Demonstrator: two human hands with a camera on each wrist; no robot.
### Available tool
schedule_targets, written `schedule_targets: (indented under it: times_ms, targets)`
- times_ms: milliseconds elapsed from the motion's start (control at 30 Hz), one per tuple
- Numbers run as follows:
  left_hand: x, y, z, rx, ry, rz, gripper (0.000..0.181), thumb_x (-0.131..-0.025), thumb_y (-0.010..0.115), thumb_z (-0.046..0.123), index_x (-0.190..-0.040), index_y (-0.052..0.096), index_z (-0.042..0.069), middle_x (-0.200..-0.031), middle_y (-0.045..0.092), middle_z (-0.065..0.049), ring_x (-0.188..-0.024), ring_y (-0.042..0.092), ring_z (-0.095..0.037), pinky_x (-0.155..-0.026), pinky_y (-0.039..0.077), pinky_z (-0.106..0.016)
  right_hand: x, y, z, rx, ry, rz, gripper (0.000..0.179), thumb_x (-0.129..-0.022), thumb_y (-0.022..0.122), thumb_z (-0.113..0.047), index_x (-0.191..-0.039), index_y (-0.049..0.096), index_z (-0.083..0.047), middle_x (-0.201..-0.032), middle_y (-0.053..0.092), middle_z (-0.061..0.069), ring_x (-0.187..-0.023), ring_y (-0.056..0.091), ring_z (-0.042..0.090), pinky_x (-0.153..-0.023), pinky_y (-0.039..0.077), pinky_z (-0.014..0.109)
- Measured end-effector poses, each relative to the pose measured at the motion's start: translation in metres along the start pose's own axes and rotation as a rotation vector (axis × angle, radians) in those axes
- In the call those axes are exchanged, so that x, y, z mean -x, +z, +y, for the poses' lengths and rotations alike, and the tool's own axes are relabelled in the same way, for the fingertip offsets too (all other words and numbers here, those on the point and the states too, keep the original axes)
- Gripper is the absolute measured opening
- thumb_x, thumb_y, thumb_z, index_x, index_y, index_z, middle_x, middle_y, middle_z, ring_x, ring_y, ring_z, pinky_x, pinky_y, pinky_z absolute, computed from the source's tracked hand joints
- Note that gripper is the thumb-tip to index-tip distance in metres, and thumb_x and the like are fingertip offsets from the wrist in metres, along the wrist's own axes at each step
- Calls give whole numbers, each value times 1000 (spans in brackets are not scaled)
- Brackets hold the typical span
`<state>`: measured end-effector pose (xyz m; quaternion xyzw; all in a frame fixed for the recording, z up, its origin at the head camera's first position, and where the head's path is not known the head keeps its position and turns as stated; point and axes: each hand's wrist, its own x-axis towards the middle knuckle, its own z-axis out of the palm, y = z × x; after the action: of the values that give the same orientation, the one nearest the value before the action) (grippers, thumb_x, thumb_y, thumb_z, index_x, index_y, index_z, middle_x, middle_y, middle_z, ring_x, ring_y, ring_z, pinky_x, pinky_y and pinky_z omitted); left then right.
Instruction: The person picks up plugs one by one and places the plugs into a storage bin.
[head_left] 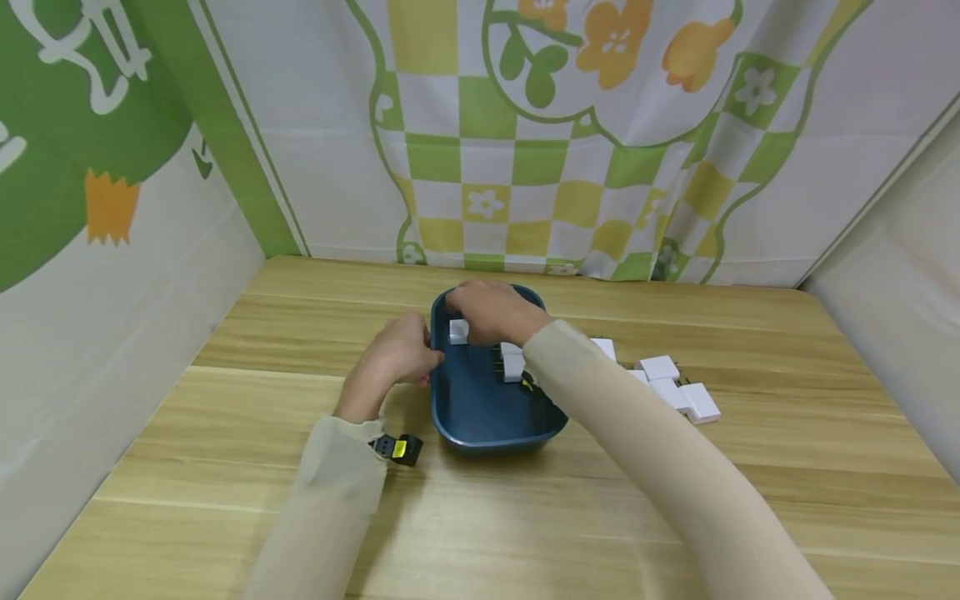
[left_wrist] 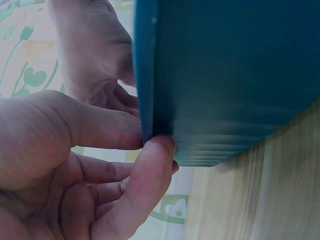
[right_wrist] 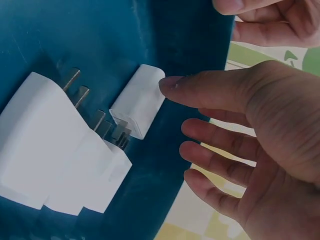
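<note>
A dark blue plastic basin point(head_left: 480, 417) stands on the table, with several white plug adapters inside. My left hand point(head_left: 401, 350) pinches the basin's left rim between thumb and finger, as the left wrist view shows close up. Over the basin's far end reaches my right hand point(head_left: 491, 312). In the right wrist view its thumb tip is right at the end of a single white plug adapter point(right_wrist: 139, 100), while the other fingers are loosely spread and hold nothing. Beside that one, a row of white adapters point(right_wrist: 50, 150) sits side by side, metal prongs facing it.
More white plug adapters point(head_left: 701, 402) lie grouped on the wooden table point(head_left: 225, 500) right of the basin, partly behind my right sleeve point(head_left: 637, 433). A patterned curtain point(head_left: 510, 167) hangs along the table's back edge. On my left wrist is a black strap point(head_left: 401, 448).
</note>
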<state>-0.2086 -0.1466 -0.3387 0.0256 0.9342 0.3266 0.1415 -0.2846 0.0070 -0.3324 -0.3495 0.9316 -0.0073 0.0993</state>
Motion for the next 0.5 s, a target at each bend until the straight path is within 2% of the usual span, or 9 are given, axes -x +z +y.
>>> schedule_targets:
  times_ms: [500]
  targets:
    - [0,0,2,-4,-21,-12,21,-96,61,9,-76,64,1,-59,62,-9,-60,69,-27,-54,48,-28,29,-17,4,8,-29,72,52,-88,79,-20,-137,62,-11,-135,61,8,-125,55,27,-103,44,42]
